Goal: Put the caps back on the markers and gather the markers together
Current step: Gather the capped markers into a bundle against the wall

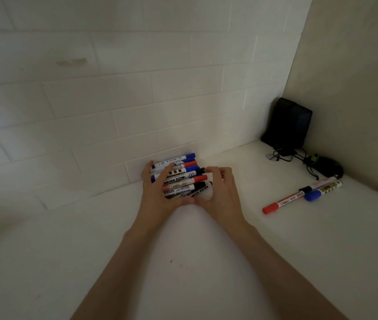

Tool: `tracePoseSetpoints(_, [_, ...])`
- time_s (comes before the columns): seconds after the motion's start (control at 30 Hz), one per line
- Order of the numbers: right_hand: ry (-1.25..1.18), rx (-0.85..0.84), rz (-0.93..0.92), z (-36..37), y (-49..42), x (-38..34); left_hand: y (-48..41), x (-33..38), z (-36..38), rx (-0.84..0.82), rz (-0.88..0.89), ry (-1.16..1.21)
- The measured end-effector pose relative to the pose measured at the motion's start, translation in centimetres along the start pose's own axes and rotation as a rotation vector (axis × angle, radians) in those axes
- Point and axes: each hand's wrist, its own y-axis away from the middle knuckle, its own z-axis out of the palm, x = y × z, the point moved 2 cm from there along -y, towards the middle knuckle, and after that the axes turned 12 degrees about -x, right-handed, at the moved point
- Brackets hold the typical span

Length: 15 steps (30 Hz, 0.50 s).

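L hand (158,190) and R hand (221,188) both curled round capped marker bundle (181,179) on bench (183,250), against tiled wall (137,100). Three loose markers (285,200) lie well apart, R side.

Glossy plastic markers (178,176), smooth matt white table (183,262), tiled wall (114,88)

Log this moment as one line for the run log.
stage: gathering | left hand: holds marker bundle | right hand: holds marker bundle | loose markers: right side, apart from bundle
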Motion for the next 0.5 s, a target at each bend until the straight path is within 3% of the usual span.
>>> tracePoseSetpoints(0.27, [-0.104,-0.081,0.093,0.0,0.1,0.3,0.1,0.1,0.6,-0.003,0.139,0.066])
tracePoseSetpoints(0.4, [-0.143,-0.098,0.073,-0.6,0.7,0.4,0.1,0.2,0.5,0.036,0.082,-0.144])
tracePoseSetpoints(0.5, [-0.113,-0.11,0.033,-1.5,1.0,0.8,0.1,0.4,0.9,0.091,0.135,-0.22])
